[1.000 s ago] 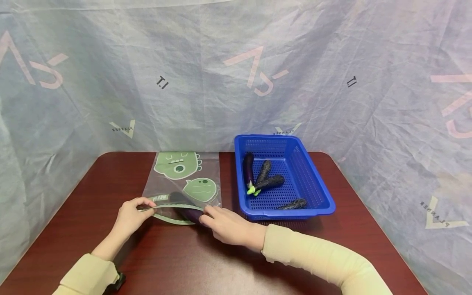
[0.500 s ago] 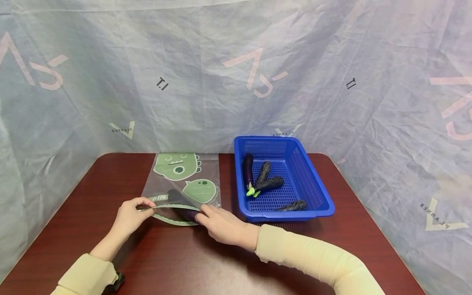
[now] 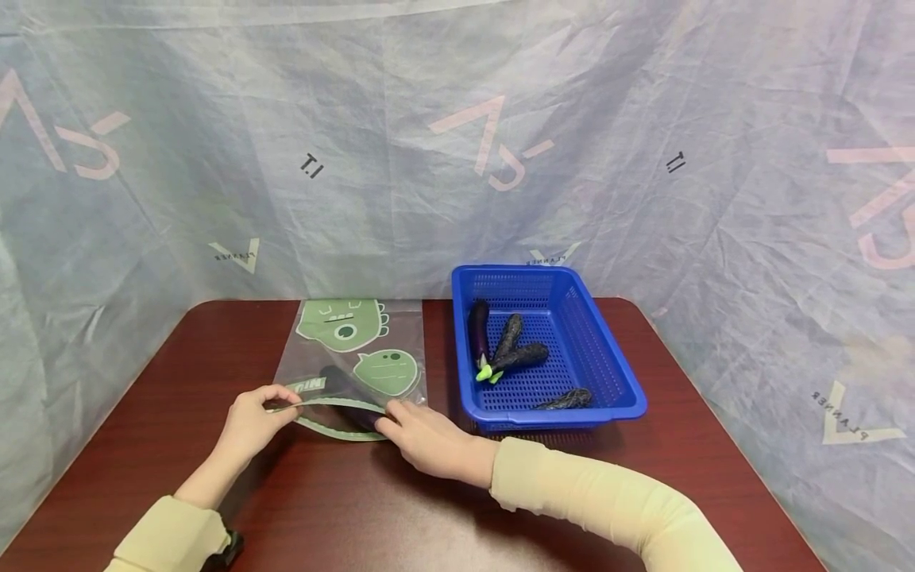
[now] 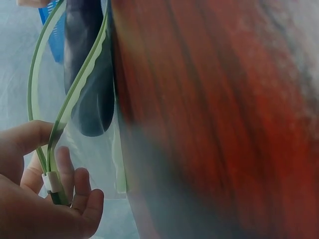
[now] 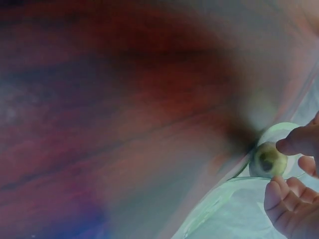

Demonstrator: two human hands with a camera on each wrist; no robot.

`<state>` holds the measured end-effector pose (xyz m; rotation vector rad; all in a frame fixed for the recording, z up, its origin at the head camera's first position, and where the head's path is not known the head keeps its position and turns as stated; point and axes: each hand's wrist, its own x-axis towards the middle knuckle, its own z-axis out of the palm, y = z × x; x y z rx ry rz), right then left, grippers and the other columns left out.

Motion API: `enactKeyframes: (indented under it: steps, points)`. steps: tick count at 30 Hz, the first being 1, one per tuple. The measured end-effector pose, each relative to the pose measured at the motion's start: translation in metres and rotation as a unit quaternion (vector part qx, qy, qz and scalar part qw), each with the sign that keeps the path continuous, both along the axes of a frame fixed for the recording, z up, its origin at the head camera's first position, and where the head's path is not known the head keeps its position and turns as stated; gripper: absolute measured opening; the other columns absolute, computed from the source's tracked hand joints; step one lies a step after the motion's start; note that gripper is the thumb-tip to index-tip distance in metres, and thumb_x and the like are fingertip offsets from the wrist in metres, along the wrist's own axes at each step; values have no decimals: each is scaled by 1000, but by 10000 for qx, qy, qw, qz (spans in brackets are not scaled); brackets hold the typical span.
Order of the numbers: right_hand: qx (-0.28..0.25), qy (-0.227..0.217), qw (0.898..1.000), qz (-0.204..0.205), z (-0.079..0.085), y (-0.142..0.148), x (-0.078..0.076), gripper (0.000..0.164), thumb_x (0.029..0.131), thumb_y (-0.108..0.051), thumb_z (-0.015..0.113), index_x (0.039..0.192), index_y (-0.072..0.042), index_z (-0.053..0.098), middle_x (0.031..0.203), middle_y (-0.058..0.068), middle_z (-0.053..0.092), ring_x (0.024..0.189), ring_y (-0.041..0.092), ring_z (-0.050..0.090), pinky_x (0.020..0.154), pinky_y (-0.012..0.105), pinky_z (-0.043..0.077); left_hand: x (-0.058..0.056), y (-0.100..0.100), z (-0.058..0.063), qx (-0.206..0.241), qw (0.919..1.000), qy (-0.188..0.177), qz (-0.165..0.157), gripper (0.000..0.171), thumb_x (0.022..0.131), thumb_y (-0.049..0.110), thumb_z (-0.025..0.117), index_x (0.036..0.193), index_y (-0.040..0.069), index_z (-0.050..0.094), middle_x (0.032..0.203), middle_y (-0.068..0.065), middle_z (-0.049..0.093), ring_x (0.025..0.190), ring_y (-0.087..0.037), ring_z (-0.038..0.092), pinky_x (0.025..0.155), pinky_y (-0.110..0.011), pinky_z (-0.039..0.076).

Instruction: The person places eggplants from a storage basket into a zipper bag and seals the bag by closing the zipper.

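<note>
- Thin, transparent plastic film, faintly shiny, on the bag (image 3: 343,357).
- Opaque, flat-looking print in the green patches (image 3: 386,375).
- Smooth, hard-looking plastic on the white slider (image 4: 51,182).
- Smooth, softly glossy dark skin on the eggplant (image 4: 79,45) at the bag's mouth.
- Moulded blue plastic, perforated and slightly shiny, in the basket (image 3: 608,342).
- Rough, wrinkled texture on the shrivelled eggplants (image 3: 527,357); smoother skin on the slim eggplant (image 3: 477,330).
- Polished wood-grain finish with a pale glare on the table (image 3: 386,508).
- Creased, matt cloth in the backdrop (image 3: 372,103).
- Matt, soft-looking fabric on the pale sleeves (image 3: 572,485).
</note>
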<state>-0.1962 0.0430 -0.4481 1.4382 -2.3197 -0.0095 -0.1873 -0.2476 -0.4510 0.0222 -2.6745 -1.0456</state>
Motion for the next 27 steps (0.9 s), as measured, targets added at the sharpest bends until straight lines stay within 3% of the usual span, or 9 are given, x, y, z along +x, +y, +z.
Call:
enactKeyframes:
  steps: [6,13,21,27]
  points:
    - [92,60,9999,27,-1,6,4,20,82,-11,61,101,-13,53,95,1,48,80,17,55,61,28,46,1,-1,-2,68,10000,8,23,8,74,10,74,80,15,70,86,-5,70,75,-6,56,65,-24,42]
    - [183,20,9997,154,-6,16,2,29,79,-11,65,105,-14,54,98,1,50,78,15,54,58,27,46,1,-1,-2,103,9999,-14,9,7,75,11,74,80,14,70,87,-5,70,77,-10,57,66,-24,42]
    - [148,-30,9996,250,-9,16,-2,17,92,-12,54,108,-16,53,101,0,48,81,14,53,60,27,46,0,-2,-4,116,9999,32,-34,8,74,10,74,80,14,70,86,-5,70,75,-6,56,65,-24,42]
    - [57,-143,9995,267,-9,13,-3,14,93,-11,53,106,-15,51,100,-1,46,82,13,52,63,26,47,-1,-3,-4,45,10000,-27,-41,8,75,11,74,81,15,70,87,-5,70,79,-13,58,65,-26,43]
